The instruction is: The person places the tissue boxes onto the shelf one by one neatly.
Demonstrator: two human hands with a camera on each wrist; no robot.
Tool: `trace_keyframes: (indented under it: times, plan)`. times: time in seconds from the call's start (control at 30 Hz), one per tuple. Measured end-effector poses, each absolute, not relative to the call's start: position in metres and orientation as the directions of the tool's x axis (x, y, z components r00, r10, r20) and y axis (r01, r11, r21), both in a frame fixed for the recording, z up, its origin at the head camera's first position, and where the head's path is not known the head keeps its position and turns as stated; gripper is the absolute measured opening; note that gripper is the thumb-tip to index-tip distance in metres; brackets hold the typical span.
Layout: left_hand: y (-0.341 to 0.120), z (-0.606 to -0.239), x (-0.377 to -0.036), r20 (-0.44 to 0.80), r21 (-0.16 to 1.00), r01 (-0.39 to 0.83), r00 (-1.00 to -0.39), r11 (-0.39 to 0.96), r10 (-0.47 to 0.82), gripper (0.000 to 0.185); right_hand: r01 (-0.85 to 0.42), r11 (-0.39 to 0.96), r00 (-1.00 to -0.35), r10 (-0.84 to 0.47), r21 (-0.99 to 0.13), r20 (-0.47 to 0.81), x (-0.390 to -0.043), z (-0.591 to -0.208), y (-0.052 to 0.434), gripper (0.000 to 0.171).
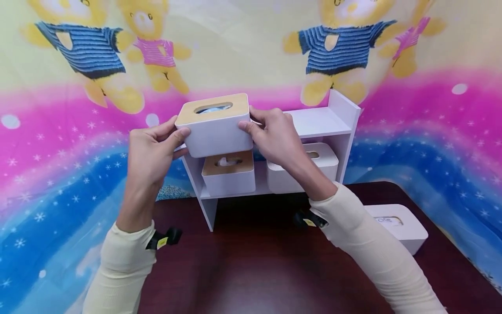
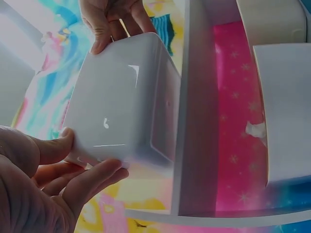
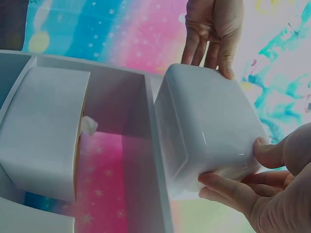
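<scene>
I see my left hand (image 1: 150,148) and my right hand (image 1: 274,137) raised together, each gripping one end of the white tissue box (image 1: 215,124) with thumb and curled fingers. The box is in the upper middle of the frame, level, at the left end of the shelf (image 1: 325,122) top.

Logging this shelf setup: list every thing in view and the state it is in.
held tissue box: lifted at the shelf's top left, lid on
left hand: grips its left end
right hand: grips its right end
white shelf: upright on the table
two lower boxes: shelved
fourth box: on the table
</scene>
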State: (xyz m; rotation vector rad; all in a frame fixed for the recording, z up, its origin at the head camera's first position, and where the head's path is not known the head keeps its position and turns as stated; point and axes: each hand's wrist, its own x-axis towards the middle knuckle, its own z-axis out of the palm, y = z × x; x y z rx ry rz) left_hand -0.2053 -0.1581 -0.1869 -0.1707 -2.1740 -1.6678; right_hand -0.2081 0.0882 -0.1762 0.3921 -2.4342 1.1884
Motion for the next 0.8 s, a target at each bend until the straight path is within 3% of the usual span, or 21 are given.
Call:
trace_keyframes:
  times: [0.4, 0.8]
  plan:
    - [-0.152, -0.184, -0.243, 0.370, 0.908, 0.318, -0.915, 0.274, -0.164, 0.054, -0.399, 0.577, -0.870, 0.007, -0.712, 0.492, -0.242, -0.181, 0.085, 0.042]
    - [-0.146, -0.187, -0.258, 0.392, 0.897, 0.331, -0.902, 0.293, -0.180, 0.053, -0.370, 0.623, -0.872, 0.024, -0.689, 0.490, -0.260, -0.180, 0.083, 0.045]
